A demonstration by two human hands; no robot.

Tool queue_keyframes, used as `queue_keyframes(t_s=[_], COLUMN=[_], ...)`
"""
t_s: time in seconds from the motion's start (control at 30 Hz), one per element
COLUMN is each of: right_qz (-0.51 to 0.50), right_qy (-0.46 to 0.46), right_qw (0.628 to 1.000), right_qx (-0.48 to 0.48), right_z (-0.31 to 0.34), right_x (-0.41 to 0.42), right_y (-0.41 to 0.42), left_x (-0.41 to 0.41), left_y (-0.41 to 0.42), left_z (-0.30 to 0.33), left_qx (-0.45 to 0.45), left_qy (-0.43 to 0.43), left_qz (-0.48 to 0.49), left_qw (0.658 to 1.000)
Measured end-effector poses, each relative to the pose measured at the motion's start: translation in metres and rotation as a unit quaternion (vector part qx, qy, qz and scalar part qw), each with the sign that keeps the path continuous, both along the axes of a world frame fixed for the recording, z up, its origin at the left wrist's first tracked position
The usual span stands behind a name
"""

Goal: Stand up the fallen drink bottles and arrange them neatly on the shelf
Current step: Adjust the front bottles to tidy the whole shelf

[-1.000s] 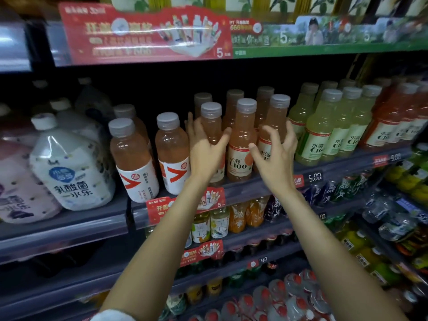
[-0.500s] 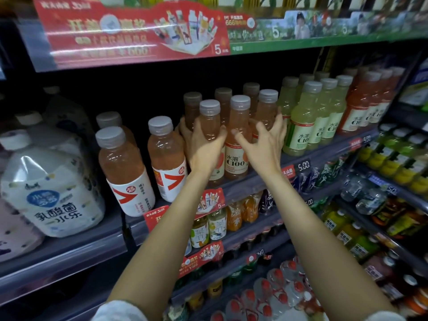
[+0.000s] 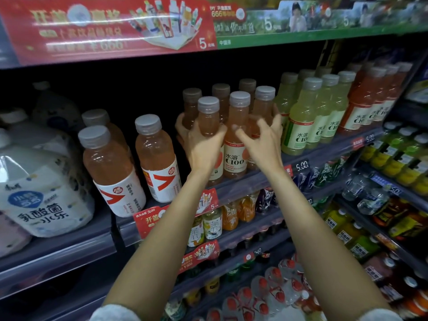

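Compared with a second ago, I am seeing both hands closing in from either side on the cluster of peach C100 bottles [image 3: 235,135], which are standing upright on the middle shelf [image 3: 259,179], between the red-arrow bottles [image 3: 157,158] and the yellow-green C100 bottles [image 3: 298,121]. The left hand [image 3: 201,147] is now wrapping round the leftmost front bottle, fingers reaching behind it. The right hand [image 3: 264,140] is curling its spread fingers against the right flank of the cluster; motion blur is hiding whether they are truly gripping, so I am reading it as probably pressing rather than clasping. I am judging this as a squaring-up step: the bottles are already standing, and the rows are being squeezed together. The bottles are smooth, translucent plastic cylinders with ribbed grey caps and glossy paper labels; they are likely slippery and light-sided under a squeeze.
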State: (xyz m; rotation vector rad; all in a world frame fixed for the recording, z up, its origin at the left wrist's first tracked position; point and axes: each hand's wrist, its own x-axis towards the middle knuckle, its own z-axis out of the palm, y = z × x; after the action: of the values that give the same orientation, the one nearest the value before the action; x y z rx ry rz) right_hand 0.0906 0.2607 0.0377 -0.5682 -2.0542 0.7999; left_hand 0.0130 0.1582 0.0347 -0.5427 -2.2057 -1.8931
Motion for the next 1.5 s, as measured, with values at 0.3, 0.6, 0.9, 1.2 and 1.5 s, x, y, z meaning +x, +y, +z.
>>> queue_keyframes(t_s=[0.3,0.6,0.9,1.2,1.5], right_qz=[0.028,0.037,0.040,0.018,0.084], right_qy=[-0.027,-0.015,-0.023,-0.006,0.093], right_qw=[0.999,0.999,0.999,1.000,0.989], right_qx=[-0.006,-0.010,-0.019,-0.016,0.077], right_z=[0.005,0.003,0.003,-0.006,-0.020], right_x=[0.009,0.008,0.008,0.021,0.050], right_y=[0.019,0.022,0.024,0.010,-0.056], left_x=[0.009,0.006,0.004,0.014,0.056], left_y=[0.018,0.021,0.023,0.011,-0.105], left_z=[-0.001,-0.007,-0.006,-0.014,-0.025], left_qx=[0.013,0.028,0.025,0.028,-0.044], left_qy=[0.017,0.035,0.031,0.053,0.375], left_qz=[0.008,-0.002,-0.005,-0.027,0.022], left_qw=[1.000,0.999,0.999,0.998,0.926])
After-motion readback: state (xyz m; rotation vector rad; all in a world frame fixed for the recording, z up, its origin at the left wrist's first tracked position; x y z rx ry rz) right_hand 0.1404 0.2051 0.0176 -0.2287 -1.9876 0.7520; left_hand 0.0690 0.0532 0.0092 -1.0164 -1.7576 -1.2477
